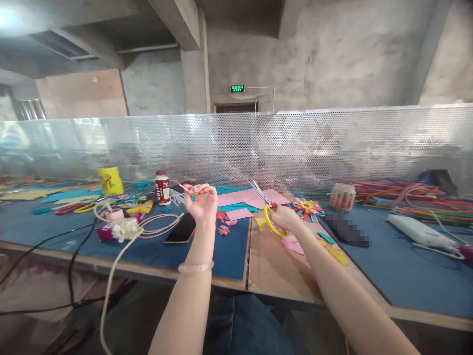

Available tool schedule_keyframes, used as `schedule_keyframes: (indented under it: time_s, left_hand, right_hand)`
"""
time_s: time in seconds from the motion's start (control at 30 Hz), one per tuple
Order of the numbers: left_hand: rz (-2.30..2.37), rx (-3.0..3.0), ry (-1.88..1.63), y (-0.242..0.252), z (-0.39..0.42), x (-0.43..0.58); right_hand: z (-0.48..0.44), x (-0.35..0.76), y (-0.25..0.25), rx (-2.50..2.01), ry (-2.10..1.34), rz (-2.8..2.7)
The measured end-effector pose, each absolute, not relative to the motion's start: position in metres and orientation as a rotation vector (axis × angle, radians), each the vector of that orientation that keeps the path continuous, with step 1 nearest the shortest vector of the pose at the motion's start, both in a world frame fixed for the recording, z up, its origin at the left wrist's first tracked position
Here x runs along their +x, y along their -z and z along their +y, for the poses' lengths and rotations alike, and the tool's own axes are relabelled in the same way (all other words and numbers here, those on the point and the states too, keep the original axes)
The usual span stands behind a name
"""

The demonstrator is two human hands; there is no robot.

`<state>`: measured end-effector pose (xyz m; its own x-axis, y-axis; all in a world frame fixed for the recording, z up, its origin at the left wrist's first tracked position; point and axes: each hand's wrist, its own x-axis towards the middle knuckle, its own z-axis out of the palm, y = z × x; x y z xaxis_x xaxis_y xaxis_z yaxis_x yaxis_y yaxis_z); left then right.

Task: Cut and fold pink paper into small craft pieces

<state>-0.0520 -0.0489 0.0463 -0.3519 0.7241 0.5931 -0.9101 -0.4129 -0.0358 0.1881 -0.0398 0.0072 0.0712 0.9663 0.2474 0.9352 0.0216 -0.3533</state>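
Note:
My left hand point(202, 199) is raised over the table, thumb and fingertips pinched on a small pink paper piece point(182, 187) that points left. In my right hand point(284, 218) are scissors point(260, 191) with a yellow handle, their blades pointing up and left, away from my left hand. Pink paper sheets point(236, 197) lie on the table behind and between my hands. Below them are a cut pink rectangle point(239, 214) and small pink scraps point(223, 230). Just right of my right hand sits a multicoloured paper flower point(307, 209).
A phone point(181, 229) lies by my left wrist, near a cable-laden power strip point(120, 230). Behind stand a brown-and-white bottle point(163, 188) and a yellow can point(110, 181). At right are a clear jar point(342, 197), a white device point(421, 231) and coloured strips point(395, 199). A perforated metal panel point(314, 148) borders the back.

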Motion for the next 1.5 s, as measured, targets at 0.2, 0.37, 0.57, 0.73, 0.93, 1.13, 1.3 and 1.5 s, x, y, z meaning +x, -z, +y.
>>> schedule_keyframes:
  time_s: [0.2,0.37,0.57,0.73,0.93,1.13,1.3,1.5]
  left_hand:
    - [-0.266,0.611,-2.015,-0.047,-0.055,-0.05]
    - [-0.241,0.604,-2.038,-0.046,-0.053,-0.052]
    - [-0.299,0.603,-1.975,-0.044,-0.051,-0.051]
    - [-0.304,0.616,-1.941,-0.045,-0.052,-0.049]
    - [-0.3,0.6,-1.882,-0.046,-0.054,-0.046]
    - [-0.177,0.589,-1.901,-0.046,-0.053,-0.045]
    - [-0.289,0.588,-1.806,-0.046,-0.052,-0.044]
    - [-0.259,0.574,-1.802,-0.046,-0.053,-0.043]
  right_hand:
    - [-0.035,0.191,-0.002,-1.871,-0.081,-1.848]
    - [-0.037,0.19,-0.006,-1.733,0.011,-1.79]
    - [-0.046,0.184,-0.006,-1.658,0.157,-1.82]
    - [-0.051,0.182,-0.004,-1.755,0.316,-1.782]
    - [-0.051,0.186,-0.004,-1.733,0.528,-1.666]
    - [-0.048,0.197,0.0,-1.801,0.475,-1.485]
    - [-0.045,0.201,0.004,-1.692,0.488,-1.477]
    - [-0.047,0.199,0.005,-1.473,0.543,-1.607]
